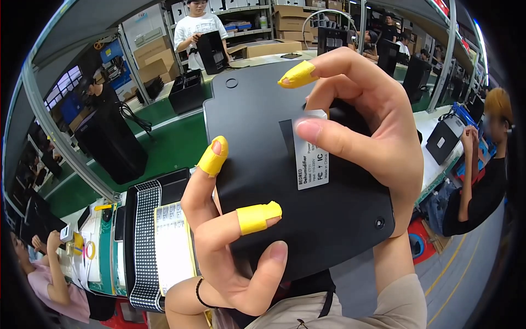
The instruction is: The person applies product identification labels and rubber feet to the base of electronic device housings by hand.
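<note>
A black appliance (246, 109) with rounded corners fills the middle of the view, its flat face turned up to me. My left hand (230, 247) grips its lower left side, with yellow tape wrapped on two fingers. A silver-white printed label (312, 172) lies slightly tilted on the face, partly over a dark rectangular patch (286, 140). The thumb of my right hand (378, 120) is on the label's upper end. The right forefinger, also yellow-taped, arches above the face, while the other right fingers are curled and partly hidden.
At lower left, a sheet of labels (172, 247) lies beside a patterned strip (148, 241) in a black tray. Another black appliance (112, 142) stands on the green bench (170, 145). Co-workers are across the bench and on both sides; a metal post (55, 126) rises at left.
</note>
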### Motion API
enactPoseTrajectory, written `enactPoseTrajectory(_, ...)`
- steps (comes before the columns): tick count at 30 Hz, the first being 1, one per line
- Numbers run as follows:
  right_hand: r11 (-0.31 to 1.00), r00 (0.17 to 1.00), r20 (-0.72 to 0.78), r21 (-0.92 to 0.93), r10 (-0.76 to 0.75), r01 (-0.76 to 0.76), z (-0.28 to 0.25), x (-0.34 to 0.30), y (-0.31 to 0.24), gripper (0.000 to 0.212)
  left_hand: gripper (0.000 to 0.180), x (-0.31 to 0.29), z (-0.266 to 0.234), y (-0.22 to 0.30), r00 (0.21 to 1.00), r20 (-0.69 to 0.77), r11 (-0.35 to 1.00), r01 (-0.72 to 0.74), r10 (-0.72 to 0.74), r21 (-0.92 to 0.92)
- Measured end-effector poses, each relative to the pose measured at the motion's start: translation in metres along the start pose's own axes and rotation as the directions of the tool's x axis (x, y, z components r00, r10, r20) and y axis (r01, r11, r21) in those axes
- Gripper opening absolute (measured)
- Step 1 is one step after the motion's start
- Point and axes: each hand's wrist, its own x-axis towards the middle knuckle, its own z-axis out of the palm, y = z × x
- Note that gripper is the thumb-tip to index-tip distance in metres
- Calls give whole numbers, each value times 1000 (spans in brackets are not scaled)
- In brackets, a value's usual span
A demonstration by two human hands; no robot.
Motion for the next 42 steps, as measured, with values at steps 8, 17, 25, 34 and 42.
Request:
enactPoseTrajectory(8,998,999,34,51,40,-42,0,1,-4,39,37,-3,1,1,1000,14,1000,-8,8,23)
enactPoseTrajectory(17,999,999,21,-17,41,-41,2,-1,-3,39,37,-8,5,4,997,-67,999,25,-23,25)
enactPoseTrajectory(25,998,998,50,-41,44,-42,-2,0,-4,40,36,-6,4,7,998,-53,998,44,-42,39)
enactPoseTrajectory(34,996,998,44,-82,-41,45,0,-3,1,41,37,-8,4,7,996,-58,997,68,-66,35)
enactPoseTrajectory(42,813,954,247,-512,-171,278,-14,-1,-18,29,39,-12,7,12,994,-72,997,80,-81,-14)
